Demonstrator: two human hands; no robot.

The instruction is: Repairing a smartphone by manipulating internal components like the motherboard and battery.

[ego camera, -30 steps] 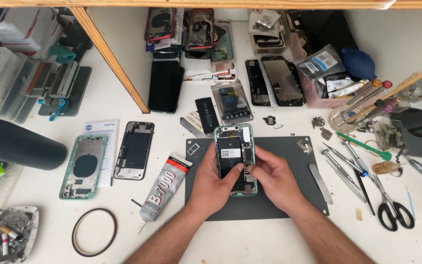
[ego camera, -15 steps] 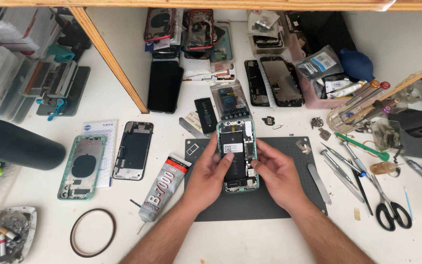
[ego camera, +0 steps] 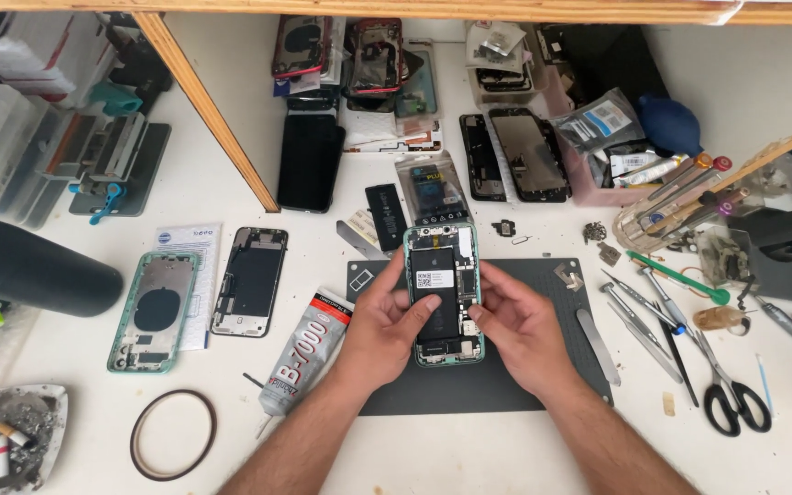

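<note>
The left hand [ego camera: 387, 325] and right hand [ego camera: 517, 323] are both curling part-closed around the opened green-framed phone with its black battery showing [ego camera: 444, 293], thumbs resting on its insides. Compared with 1 second ago, they are holding it a little higher up the dark grey work mat [ego camera: 478, 385], its top now overhanging the mat's far edge. Just left is lying a grey tube of glue [ego camera: 304, 353]; metal tweezers [ego camera: 639, 316] and black-handled scissors [ego camera: 731, 390] are lying to the right, nothing blocking.
</note>
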